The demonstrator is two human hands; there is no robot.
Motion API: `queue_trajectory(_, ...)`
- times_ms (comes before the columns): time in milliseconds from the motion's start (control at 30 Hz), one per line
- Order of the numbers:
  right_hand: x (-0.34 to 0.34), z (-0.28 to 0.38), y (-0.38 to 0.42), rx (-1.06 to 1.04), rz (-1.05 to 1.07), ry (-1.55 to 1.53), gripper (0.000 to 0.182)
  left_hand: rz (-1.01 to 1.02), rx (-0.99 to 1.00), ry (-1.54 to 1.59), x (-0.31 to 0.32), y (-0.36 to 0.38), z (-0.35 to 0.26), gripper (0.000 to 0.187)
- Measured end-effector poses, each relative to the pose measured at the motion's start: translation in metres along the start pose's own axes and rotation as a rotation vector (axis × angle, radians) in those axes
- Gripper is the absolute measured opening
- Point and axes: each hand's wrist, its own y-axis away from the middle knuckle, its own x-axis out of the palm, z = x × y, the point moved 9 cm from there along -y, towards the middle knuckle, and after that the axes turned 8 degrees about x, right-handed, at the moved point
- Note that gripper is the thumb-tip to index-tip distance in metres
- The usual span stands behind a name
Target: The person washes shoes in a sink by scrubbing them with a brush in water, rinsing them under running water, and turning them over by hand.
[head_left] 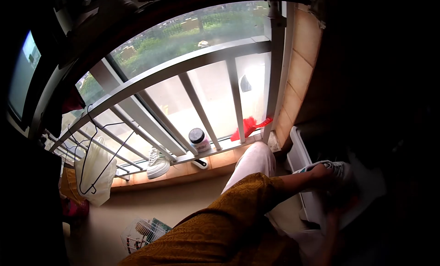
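Note:
My left hand (321,172), at the end of a brown patterned sleeve, is closed on a pale sneaker (338,169) with laces at the right. Lower down, my right hand (337,216) is dim and smeared by motion, close beneath the sneaker. Its fingers cannot be made out. A dark reddish patch lies between hand and sneaker, too blurred to name. My knee (256,161) in pale trousers shows beyond the sleeve. Behind the sneaker stands a white container (300,149), partly in shadow.
Along the railed window ledge are a white sneaker (157,165), a dark-lidded jar (200,140) and a red brush (250,127). Wire hangers (94,151) and a white bag (98,176) hang at the left. A small wire cage (143,233) is on the floor.

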Motion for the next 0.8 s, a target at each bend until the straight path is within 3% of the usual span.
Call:
queue_trajectory(33,-0.042,0.056,0.026,-0.078,0.036,0.368,0.032,-0.196,-0.121,0.523,-0.004,0.009,-0.001,0.014)
queue_trajectory(67,-0.008,0.034,0.020,-0.168,-0.083,0.528,0.031,-0.254,-0.272,0.759,-0.006,0.033,-0.036,0.014)
queue_trajectory(133,-0.041,0.056,0.025,-0.011,-0.020,0.272,0.034,-0.146,-0.256,1.068,0.006,0.038,-0.060,0.015)
queue_trajectory(200,-0.095,0.085,0.040,0.284,0.059,-0.119,0.038,-0.189,-0.246,0.685,-0.013,0.051,-0.087,0.018)
queue_trajectory(233,-0.118,0.102,0.052,0.392,0.096,-0.255,0.040,-0.119,-0.125,0.786,-0.008,0.037,-0.065,0.019)
queue_trajectory(300,-0.079,0.069,0.039,0.178,-0.085,-0.066,0.040,-0.100,-0.139,0.722,-0.013,0.038,-0.082,0.019)
queue_trajectory(333,-0.057,0.065,0.030,-0.042,-0.248,0.135,0.040,-0.098,-0.159,0.668,-0.021,0.044,-0.095,0.019)
queue_trajectory(367,-0.048,0.064,0.021,-0.019,-0.190,0.136,0.034,-0.015,0.034,0.572,-0.032,0.055,-0.142,0.021)
queue_trajectory(400,-0.039,0.063,0.013,0.004,-0.133,0.138,0.029,-0.017,0.036,0.558,-0.045,0.060,-0.152,0.021)
queue_trajectory(467,-0.069,0.100,0.028,-0.192,-0.146,0.148,0.029,-0.066,-0.094,0.548,-0.069,0.072,-0.156,0.024)
queue_trajectory(500,-0.080,0.093,0.031,-0.127,-0.154,-0.197,0.030,-0.173,-0.118,0.436,-0.090,0.090,-0.185,0.026)
queue_trajectory(533,-0.096,0.104,0.036,-0.126,-0.151,-0.202,0.030,-0.277,-0.139,0.325,-0.111,0.111,-0.221,0.027)
queue_trajectory(600,-0.112,0.107,0.045,0.297,0.059,-0.521,0.033,-0.323,-0.115,0.249,-0.146,0.137,-0.261,0.028)
queue_trajectory(667,-0.113,0.104,0.044,0.209,-0.057,-0.479,0.036,-0.464,0.019,0.269,-0.186,0.172,-0.308,0.028)
queue_trajectory(800,-0.122,0.114,0.047,0.192,-0.041,-0.483,0.034,-0.721,0.122,0.028,-0.256,0.253,-0.392,0.028)
